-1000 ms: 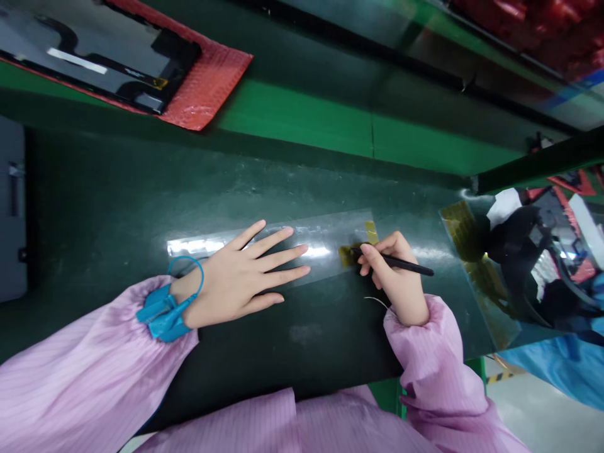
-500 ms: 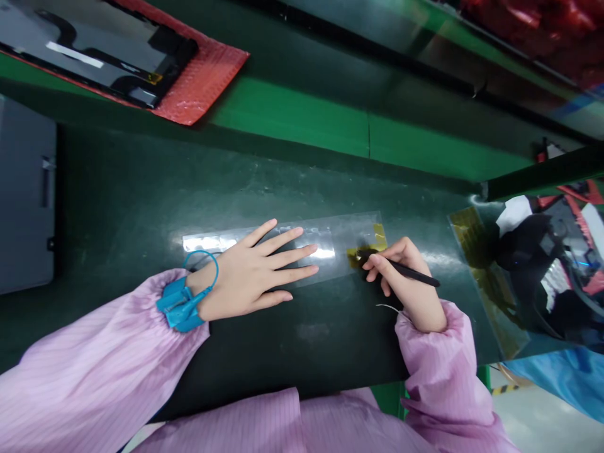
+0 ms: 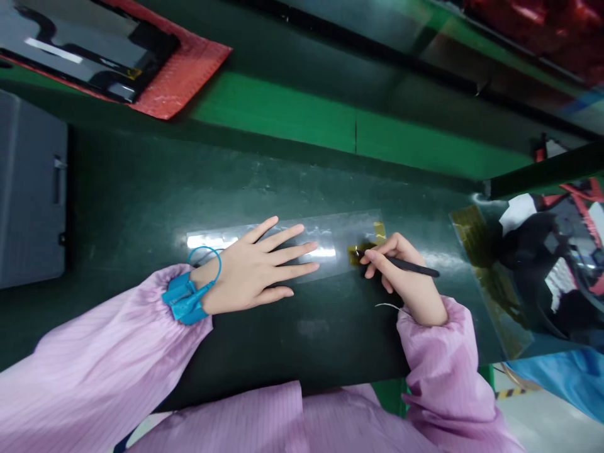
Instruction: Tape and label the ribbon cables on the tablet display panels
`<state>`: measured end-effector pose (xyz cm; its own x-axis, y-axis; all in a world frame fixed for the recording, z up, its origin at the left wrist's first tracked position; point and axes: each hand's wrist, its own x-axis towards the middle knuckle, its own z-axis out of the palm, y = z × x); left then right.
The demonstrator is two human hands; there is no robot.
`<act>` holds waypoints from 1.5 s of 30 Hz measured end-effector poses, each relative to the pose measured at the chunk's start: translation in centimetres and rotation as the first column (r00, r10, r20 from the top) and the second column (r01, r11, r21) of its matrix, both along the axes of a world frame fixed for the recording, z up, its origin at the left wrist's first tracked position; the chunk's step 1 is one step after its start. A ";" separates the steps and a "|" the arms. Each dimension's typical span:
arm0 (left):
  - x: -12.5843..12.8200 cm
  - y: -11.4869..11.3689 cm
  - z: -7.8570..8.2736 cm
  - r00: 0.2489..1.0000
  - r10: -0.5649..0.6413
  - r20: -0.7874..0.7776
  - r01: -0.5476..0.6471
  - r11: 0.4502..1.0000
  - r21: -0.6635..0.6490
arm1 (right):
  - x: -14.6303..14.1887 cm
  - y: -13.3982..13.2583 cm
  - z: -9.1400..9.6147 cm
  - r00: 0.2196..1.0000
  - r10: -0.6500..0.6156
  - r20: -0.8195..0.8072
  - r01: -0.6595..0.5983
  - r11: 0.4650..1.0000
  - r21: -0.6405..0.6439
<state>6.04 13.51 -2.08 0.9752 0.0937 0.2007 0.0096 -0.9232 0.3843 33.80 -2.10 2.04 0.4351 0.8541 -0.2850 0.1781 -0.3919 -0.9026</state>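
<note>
My left hand (image 3: pixel 257 267) lies flat with spread fingers on a clear plastic sheet (image 3: pixel 325 228) on the dark green bench. A blue wrist strap (image 3: pixel 185 299) is round that wrist. In my right hand (image 3: pixel 396 264), held like a pen, is a pair of black tweezers (image 3: pixel 415 268). Their tip meets a small piece of amber tape (image 3: pixel 353 257) at the sheet's right end. Another amber strip (image 3: pixel 379 231) sits near the sheet's right edge, just above. My fingers partly cover the tweezers.
To the right lies a clear sheet with amber tape strips (image 3: pixel 476 248), beside a pile of black and red items (image 3: pixel 533 251). A grey case (image 3: pixel 33 195) stands at the left. On the shelf above, a display panel (image 3: pixel 89 44) rests on red bubble wrap (image 3: pixel 182 78).
The tweezers' tip has shifted slightly at the amber tape piece, and my right fingers have moved a little. My left hand stays flat on the sheet. The camera view has shifted slightly.
</note>
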 end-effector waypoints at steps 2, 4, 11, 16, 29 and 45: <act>-0.1 0.1 -0.2 1.000 -0.001 0.008 0.001 1.000 0.008 | 0.0 0.2 0.0 0.999 -0.011 -0.034 0.012 1.000 0.020; -0.1 0.2 -0.4 1.000 -0.007 0.013 0.007 1.000 0.007 | 0.1 0.3 -0.1 0.994 -0.013 -0.109 0.019 0.998 0.054; -0.1 0.5 0.3 0.999 0.030 0.039 -0.014 0.938 -0.347 | -0.3 1.4 -0.8 0.925 -0.026 -0.380 0.150 0.942 0.301; -1.0 2.1 1.2 0.871 0.455 0.186 -0.128 0.575 -0.808 | 0.3 4.2 -1.6 0.903 -0.028 -0.429 0.233 0.870 0.434; -3.0 5.1 -0.2 0.705 0.708 0.044 -0.139 0.198 -0.970 | 2.0 7.8 -2.4 0.765 0.009 -0.644 0.294 0.884 0.362; -1.3 5.9 -1.9 0.705 0.704 0.082 -0.044 0.159 -0.986 | 2.4 7.4 -3.9 0.728 -0.027 -0.685 0.281 0.923 0.262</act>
